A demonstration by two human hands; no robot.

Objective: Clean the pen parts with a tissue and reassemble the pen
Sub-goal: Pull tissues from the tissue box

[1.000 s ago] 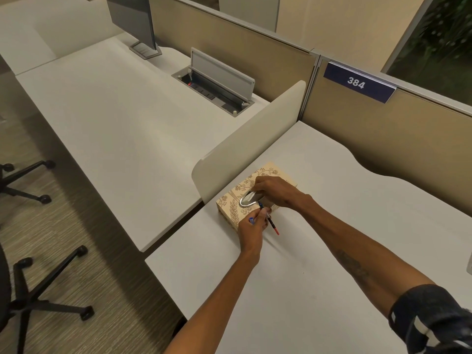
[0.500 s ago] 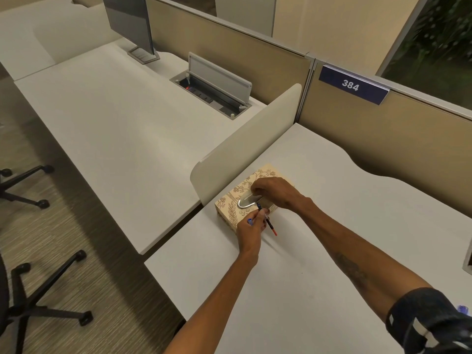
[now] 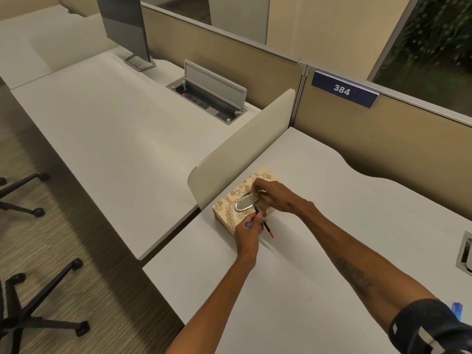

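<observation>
Both hands were at the tissue box [image 3: 228,215] in the head view: the right hand [image 3: 274,198], over its slot [image 3: 245,203], pinched a white tissue [image 3: 262,191]; the left hand [image 3: 249,233] gripped the pen parts [image 3: 267,227] just beside, slanting toward the person's right.

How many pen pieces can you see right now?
3: blue-ended piece and red-tipped piece in the left hand; blue piece by the right sleeve. Others may be hidden.
</observation>
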